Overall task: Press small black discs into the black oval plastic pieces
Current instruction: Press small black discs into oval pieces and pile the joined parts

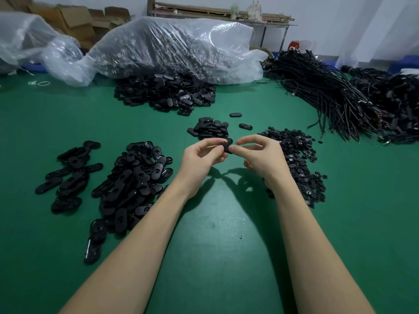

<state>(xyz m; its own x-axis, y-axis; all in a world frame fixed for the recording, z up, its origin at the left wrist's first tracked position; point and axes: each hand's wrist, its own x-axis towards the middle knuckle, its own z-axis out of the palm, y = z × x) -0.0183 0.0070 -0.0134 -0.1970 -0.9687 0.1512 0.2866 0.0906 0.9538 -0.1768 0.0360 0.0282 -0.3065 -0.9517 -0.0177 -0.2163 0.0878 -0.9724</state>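
Black oval piece [227,148] midair, small black discs [297,159] heaped right.

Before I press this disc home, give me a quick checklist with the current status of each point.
1. Oval piece held by both hands: ok, left hand and right hand pinch it.
2. Disc seated in the piece: cannot tell, fingers hide it.
3. Piece lifted off the green table: ok.
4. Disc pile within reach at right: ok.
5. Oval pile at left: ok.
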